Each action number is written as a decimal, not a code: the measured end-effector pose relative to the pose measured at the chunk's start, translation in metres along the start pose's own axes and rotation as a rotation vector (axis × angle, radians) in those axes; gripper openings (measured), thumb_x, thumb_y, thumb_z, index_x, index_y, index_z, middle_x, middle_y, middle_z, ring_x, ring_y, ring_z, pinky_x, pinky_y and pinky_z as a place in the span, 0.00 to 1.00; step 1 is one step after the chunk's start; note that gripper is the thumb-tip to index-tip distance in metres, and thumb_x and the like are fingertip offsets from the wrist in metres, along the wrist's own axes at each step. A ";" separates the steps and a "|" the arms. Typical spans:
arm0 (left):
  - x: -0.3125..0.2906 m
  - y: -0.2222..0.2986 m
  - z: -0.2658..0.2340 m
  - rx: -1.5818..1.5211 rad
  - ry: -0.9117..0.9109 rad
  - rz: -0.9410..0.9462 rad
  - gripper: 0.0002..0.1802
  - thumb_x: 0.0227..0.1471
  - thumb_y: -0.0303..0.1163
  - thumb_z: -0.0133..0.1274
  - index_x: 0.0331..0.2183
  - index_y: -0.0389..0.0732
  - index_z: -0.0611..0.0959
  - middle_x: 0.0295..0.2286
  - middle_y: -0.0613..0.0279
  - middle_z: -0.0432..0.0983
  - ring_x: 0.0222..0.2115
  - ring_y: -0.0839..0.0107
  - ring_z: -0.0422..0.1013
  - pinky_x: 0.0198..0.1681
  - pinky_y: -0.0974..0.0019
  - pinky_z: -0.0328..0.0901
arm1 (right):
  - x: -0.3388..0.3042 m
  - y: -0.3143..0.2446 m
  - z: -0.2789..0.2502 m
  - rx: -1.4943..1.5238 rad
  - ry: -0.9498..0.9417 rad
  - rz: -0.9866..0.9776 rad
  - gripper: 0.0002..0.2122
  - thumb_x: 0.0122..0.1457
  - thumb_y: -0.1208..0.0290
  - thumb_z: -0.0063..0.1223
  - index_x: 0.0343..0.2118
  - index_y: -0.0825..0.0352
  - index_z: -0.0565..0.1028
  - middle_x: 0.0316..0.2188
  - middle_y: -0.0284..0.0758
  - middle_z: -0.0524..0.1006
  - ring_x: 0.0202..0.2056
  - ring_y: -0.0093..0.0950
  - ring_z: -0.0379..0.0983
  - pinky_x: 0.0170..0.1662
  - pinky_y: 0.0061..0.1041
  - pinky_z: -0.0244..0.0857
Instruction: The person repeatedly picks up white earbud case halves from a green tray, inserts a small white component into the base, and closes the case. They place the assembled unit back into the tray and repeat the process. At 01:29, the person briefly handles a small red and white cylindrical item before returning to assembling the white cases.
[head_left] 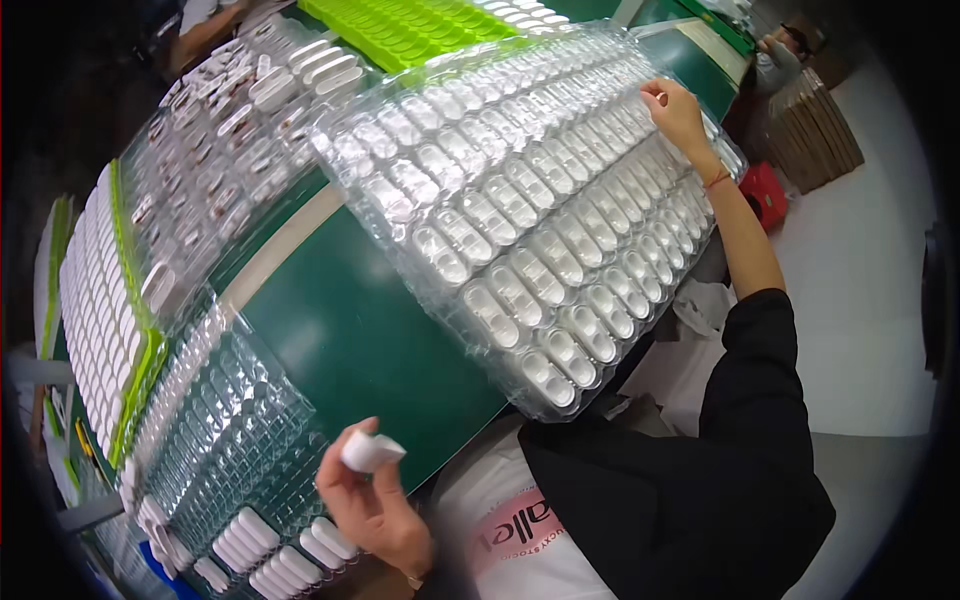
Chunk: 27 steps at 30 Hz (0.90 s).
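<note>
My left hand [375,510] is raised near the table's front edge, its fingers and thumb closed round a small white plastic piece [370,452]. Below and beside it lie rows of white rounded plastic pieces [245,537] on a clear tray [240,415]. My right arm stretches far out to the right. Its hand [677,118] is over the far right part of a large clear blister tray [545,255], the fingertips pinched together; whatever they hold, if anything, is too small to make out. Oval white parts fill many of that tray's pockets.
A green table [350,320] shows between the trays. At the far left of it lies another clear tray with scattered parts [215,140]. Bright green trays stand at the back [410,30] and left [140,390]. Other people work beyond. Stacked cardboard [812,130] and a red bin [763,197] are at right.
</note>
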<state>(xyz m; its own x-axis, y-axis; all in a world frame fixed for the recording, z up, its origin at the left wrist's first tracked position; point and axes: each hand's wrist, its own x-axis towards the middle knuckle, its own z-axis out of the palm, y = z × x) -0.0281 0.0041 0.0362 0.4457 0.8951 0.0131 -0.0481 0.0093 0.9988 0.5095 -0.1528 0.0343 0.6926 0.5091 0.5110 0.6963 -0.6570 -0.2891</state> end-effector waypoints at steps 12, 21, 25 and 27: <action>0.001 -0.012 0.023 0.077 -0.088 0.070 0.20 0.48 0.17 0.55 0.45 0.31 0.71 0.42 0.49 0.72 0.40 0.69 0.69 0.46 0.67 0.64 | 0.032 0.058 0.001 -0.182 -0.287 0.003 0.10 0.51 0.66 0.56 0.31 0.68 0.78 0.24 0.42 0.78 0.26 0.36 0.75 0.34 0.32 0.68; 0.006 -0.013 0.013 -0.150 -0.116 -0.148 0.24 0.45 0.17 0.61 0.46 0.29 0.73 0.42 0.47 0.75 0.43 0.66 0.72 0.48 0.66 0.67 | -0.008 -0.111 -0.011 0.789 -0.383 0.095 0.13 0.60 0.60 0.53 0.36 0.66 0.78 0.30 0.31 0.80 0.31 0.19 0.75 0.34 0.19 0.68; 0.012 -0.011 0.016 -0.341 -0.193 -0.220 0.24 0.45 0.17 0.60 0.46 0.29 0.73 0.41 0.47 0.76 0.43 0.65 0.73 0.49 0.64 0.68 | -0.054 -0.219 -0.016 1.050 -0.775 -0.057 0.11 0.61 0.65 0.54 0.36 0.69 0.79 0.30 0.32 0.80 0.32 0.17 0.74 0.34 0.17 0.67; 0.012 -0.012 0.015 -0.394 -0.175 -0.198 0.24 0.46 0.18 0.59 0.46 0.29 0.72 0.41 0.47 0.76 0.43 0.65 0.73 0.49 0.63 0.68 | -0.073 -0.253 -0.022 1.081 -0.930 -0.044 0.11 0.62 0.68 0.53 0.38 0.71 0.79 0.31 0.33 0.80 0.31 0.16 0.74 0.36 0.16 0.67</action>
<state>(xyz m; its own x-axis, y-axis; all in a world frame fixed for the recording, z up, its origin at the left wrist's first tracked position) -0.0085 0.0077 0.0254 0.6225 0.7710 -0.1341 -0.2673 0.3706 0.8895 0.2786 -0.0359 0.0880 0.2425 0.9688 -0.0502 0.2258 -0.1067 -0.9683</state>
